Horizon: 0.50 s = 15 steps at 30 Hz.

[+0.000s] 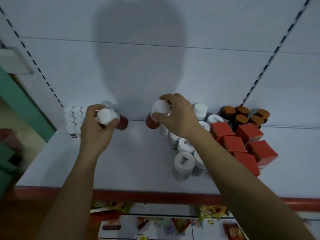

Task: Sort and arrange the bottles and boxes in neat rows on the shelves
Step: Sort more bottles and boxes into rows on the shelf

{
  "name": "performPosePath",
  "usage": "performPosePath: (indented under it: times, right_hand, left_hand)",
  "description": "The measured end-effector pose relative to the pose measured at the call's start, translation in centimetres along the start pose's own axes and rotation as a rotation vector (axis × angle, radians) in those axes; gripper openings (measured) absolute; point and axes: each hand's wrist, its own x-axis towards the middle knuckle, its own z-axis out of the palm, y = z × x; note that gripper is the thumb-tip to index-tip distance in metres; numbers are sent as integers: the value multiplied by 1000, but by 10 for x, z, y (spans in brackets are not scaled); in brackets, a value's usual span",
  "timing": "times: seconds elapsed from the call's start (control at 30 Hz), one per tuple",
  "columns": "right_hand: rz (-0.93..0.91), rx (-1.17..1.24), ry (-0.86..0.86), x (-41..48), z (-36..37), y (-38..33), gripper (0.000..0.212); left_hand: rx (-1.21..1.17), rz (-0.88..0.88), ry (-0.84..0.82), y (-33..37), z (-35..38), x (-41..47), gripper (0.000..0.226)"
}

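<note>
Over shelf, left hand grips one bottle, right hand another bottle

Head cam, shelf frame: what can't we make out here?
Head view only:
- Labels on the red bottles held by left hand and right hand: blurred, fingers cover them.
- White-capped bottles: right forearm hides several.
- Small white bottles: left hand blocks part of the block.
- Lower-shelf packets: blurred, cut by bottom edge.

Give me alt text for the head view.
Left hand and right hand each grip a white-capped red bottle, left bottle and right bottle, over a pale shelf. Far left stand small white-capped bottles; larger white-capped bottles, red boxes and brown-lidded jars crowd the right.
</note>
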Motion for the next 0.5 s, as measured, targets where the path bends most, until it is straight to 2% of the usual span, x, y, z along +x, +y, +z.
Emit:
performPosePath:
  times: [0.07, 0.13, 0.23, 0.33, 0.43, 0.5]
  right_hand:
    - [75, 241, 96, -16, -32, 2, 39]
    - [181, 603, 149, -37, -61, 10, 32]
    - [310, 1065, 255, -75, -87, 23, 29]
    - [420, 1252, 462, -112, -106, 43, 27]
    - [517, 1188, 690, -143, -138, 80, 29]
    - [611, 1187, 879, -166, -168, 108, 28]
  left_hand:
    - [-239, -111, 124, 16, -6, -22, 38]
    - [-434, -198, 178, 39, 0, -43, 35]
    - [-726, -279, 122, 86, 25, -61, 22]
    - [-1046, -261, -191, 127, 58, -70, 33]
    - [-1244, -349, -527, 168, 97, -86, 38]
    - [-1309, -415, -692, 192, 127, -105, 38]
